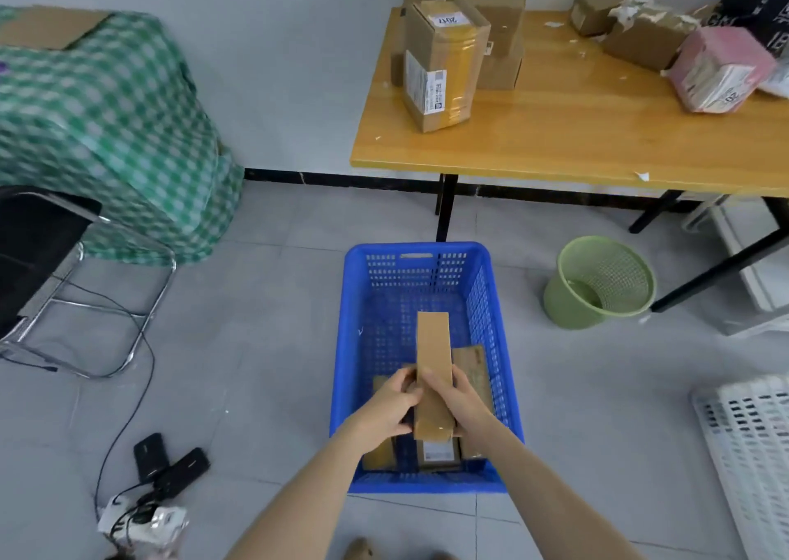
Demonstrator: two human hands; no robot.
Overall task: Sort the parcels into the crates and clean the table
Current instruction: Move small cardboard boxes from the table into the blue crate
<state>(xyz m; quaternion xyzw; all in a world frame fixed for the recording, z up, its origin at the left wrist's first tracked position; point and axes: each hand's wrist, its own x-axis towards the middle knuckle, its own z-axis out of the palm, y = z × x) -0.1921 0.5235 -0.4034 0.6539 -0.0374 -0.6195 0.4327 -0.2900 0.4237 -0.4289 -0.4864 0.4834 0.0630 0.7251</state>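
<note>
Head view: I judge the sort as begun and far from finished; the left grip [390,406] and right grip [459,401] both curl round one long narrow parcel [434,363], held over the near half of the blue crate [420,256] on the floor; under it I count at least three flat parcels [437,453] already lying in that crate, partly hidden by the arms; on the table [555,145], far and to the right, much is left: one tall labelled box [444,68] near the left edge, a stack of brown boxes [497,21] behind it, at least three, two torn brown parcels [640,32] further right, one pink parcel [721,68] and one black bag [758,8]; paper scraps [642,175] lie along the top, so the cleaning is not yet started; crates: one blue, one white crate [747,453] at near right showing no parcels; one green bin [597,282] stands between them by the table legs
</note>
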